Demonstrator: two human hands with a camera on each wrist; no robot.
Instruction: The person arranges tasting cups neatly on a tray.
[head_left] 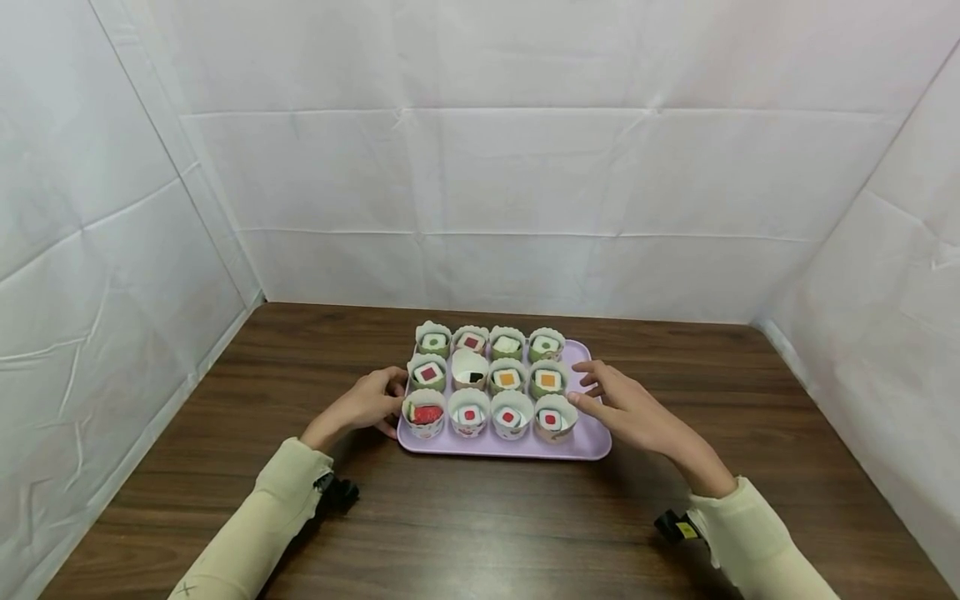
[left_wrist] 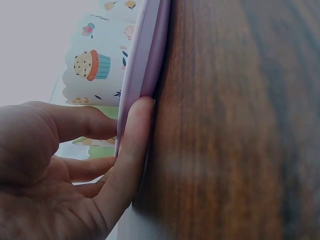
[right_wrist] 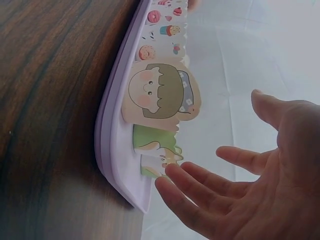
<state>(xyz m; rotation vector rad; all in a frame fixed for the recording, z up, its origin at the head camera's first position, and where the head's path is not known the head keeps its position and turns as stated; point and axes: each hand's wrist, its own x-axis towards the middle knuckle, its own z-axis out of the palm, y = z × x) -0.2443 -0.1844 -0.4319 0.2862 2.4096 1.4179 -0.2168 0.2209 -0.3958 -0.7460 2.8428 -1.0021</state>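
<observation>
A lilac tray (head_left: 592,442) lies on the table, holding three rows of paper cups with small sushi-like pieces in them. My left hand (head_left: 369,400) is at the tray's left end. In the left wrist view, its fingers (left_wrist: 131,127) pinch the tray rim (left_wrist: 145,60) beside a cup printed with cupcakes (left_wrist: 102,65). Over the tray's right end, my right hand (head_left: 626,408) has its fingers spread and holds nothing. The right wrist view shows that hand (right_wrist: 235,185) beside a cup with a printed child's face (right_wrist: 155,95) and a green cup (right_wrist: 155,142).
The dark wooden table (head_left: 480,525) runs back to a white cloth wall (head_left: 480,275), with more white cloth on the left and right. Front-row cups include one with a red piece (head_left: 427,414) at the left. Black straps circle both sleeve cuffs.
</observation>
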